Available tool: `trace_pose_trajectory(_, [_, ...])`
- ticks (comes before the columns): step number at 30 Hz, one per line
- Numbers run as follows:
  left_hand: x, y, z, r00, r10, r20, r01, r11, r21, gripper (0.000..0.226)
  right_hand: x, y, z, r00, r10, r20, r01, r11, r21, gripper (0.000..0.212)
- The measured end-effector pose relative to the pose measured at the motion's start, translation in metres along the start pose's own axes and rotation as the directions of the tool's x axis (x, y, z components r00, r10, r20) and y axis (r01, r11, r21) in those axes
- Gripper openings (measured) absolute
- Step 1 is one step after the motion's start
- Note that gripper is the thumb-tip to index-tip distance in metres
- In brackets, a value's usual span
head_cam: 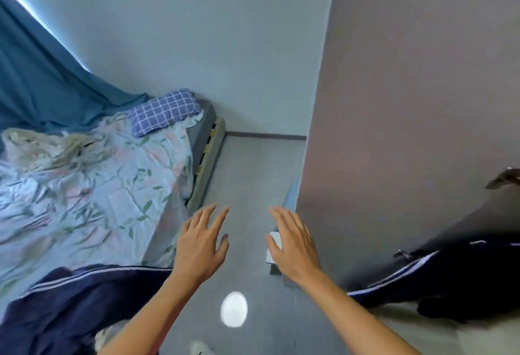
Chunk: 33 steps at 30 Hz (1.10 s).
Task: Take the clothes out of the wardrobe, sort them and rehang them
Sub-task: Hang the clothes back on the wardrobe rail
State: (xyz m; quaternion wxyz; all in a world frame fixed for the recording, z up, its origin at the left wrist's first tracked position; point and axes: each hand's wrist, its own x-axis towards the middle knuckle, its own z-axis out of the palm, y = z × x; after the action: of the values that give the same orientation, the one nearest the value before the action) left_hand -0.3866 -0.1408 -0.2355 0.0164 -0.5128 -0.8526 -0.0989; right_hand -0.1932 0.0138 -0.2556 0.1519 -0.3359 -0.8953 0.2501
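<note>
Both my hands reach forward over the grey floor, empty, with fingers spread. My left hand hovers just off the bed's corner. My right hand hovers next to the wardrobe's mauve side panel. A navy garment with white stripes lies on the near end of the bed at lower left. Another dark navy striped garment hangs out at the lower right, by the wardrobe. A metal hanger hook pokes in at the right edge.
A bed with a floral sheet fills the left, with a checked blue pillow at its far end and a teal curtain behind. A small grey-white box sits on the floor at the wardrobe's foot. A bright light spot marks the floor.
</note>
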Motion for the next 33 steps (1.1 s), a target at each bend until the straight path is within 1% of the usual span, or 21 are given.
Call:
trace_pose_trajectory(2, [-0.014, -0.047, -0.003, 0.993, -0.113, -0.025, 0.112, 0.994, -0.007, 0.067, 0.024, -0.033, 0.026, 0.996, -0.077, 0.051, 0.078, 0.997, -0.009, 0.065])
trace_pose_trajectory(5, [-0.034, -0.116, -0.004, 0.962, -0.268, -0.048, 0.267, 0.963, -0.029, 0.068, 0.058, -0.087, 0.066, 0.980, -0.163, 0.114, 0.164, 0.986, -0.004, 0.064])
trace_pose_trajectory(7, [-0.048, -0.158, -0.004, 0.927, -0.369, -0.062, 0.366, 0.929, -0.054, 0.067, 0.077, -0.124, 0.091, 0.964, -0.211, 0.159, 0.213, 0.977, 0.007, 0.063])
trace_pose_trajectory(10, [-0.068, -0.216, -0.004, 0.854, -0.516, -0.060, 0.511, 0.855, -0.086, 0.068, 0.105, -0.178, 0.129, 0.933, -0.277, 0.230, 0.277, 0.960, 0.031, 0.063])
trace_pose_trajectory(13, [-0.087, -0.266, -0.004, 0.787, -0.616, -0.032, 0.610, 0.785, -0.106, 0.069, 0.132, -0.229, 0.165, 0.895, -0.344, 0.283, 0.345, 0.937, 0.049, 0.064])
trace_pose_trajectory(18, [-0.120, -0.335, -0.010, 0.686, -0.726, -0.047, 0.723, 0.687, -0.072, 0.068, 0.160, -0.297, 0.229, 0.808, -0.438, 0.393, 0.434, 0.895, 0.103, 0.064])
trace_pose_trajectory(21, [-0.142, -0.366, -0.011, 0.595, -0.802, -0.050, 0.799, 0.597, -0.076, 0.069, 0.171, -0.331, 0.264, 0.732, -0.500, 0.463, 0.499, 0.856, 0.137, 0.064])
trace_pose_trajectory(26, [-0.179, -0.396, -0.010, 0.422, -0.905, -0.053, 0.904, 0.424, -0.057, 0.070, 0.193, -0.381, 0.327, 0.586, -0.586, 0.559, 0.583, 0.785, 0.210, 0.064])
trace_pose_trajectory(30, [-0.202, -0.418, -0.012, 0.264, -0.963, -0.044, 0.964, 0.266, -0.031, 0.070, 0.212, -0.424, 0.375, 0.424, -0.668, 0.611, 0.672, 0.685, 0.282, 0.065])
trace_pose_trajectory(33, [-0.210, -0.436, -0.011, 0.187, -0.981, -0.059, 0.982, 0.187, 0.002, 0.068, 0.226, -0.457, 0.410, 0.313, -0.714, 0.627, 0.725, 0.606, 0.328, 0.065])
